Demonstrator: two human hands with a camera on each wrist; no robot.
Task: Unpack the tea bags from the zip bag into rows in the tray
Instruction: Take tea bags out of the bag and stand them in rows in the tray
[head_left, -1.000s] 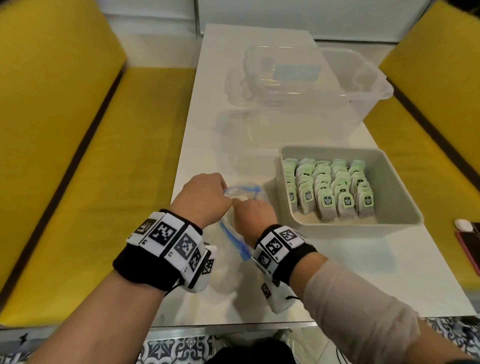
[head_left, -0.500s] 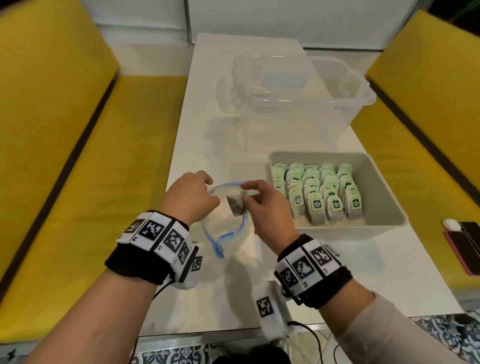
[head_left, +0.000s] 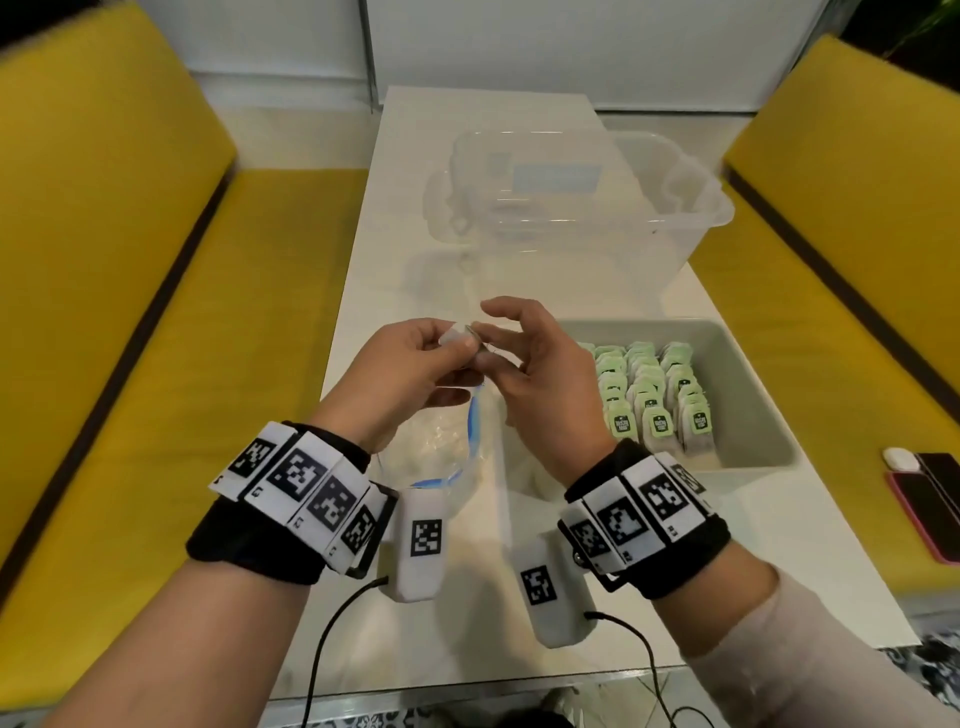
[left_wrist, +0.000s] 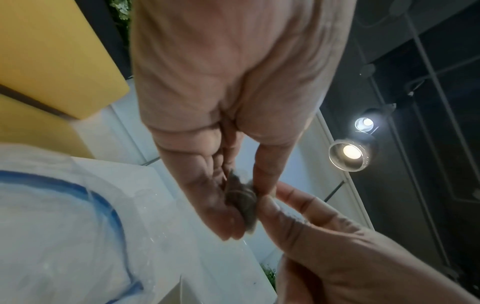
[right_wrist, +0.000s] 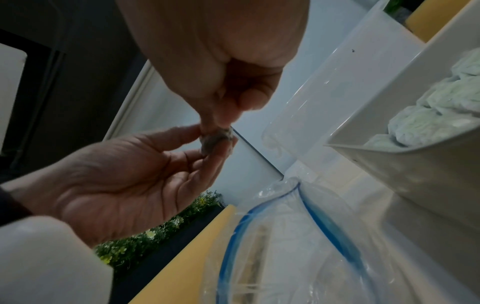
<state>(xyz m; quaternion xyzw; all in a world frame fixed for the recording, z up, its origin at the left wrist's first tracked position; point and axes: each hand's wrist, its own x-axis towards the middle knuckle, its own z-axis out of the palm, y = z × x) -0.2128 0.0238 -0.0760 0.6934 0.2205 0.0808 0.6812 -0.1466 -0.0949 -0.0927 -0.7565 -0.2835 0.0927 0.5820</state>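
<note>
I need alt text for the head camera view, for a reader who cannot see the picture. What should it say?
Above a white table, a person's left hand and right hand pinch one tea bag between their fingertips. Below them lies an open zip bag; to the right, a grey tray holds rows of green-tagged tea bags. A clear plastic tub stands behind.

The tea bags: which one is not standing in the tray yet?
The tea bag pinched between the left hand and right hand above the zip bag; the others stand in rows in the tray.
</note>
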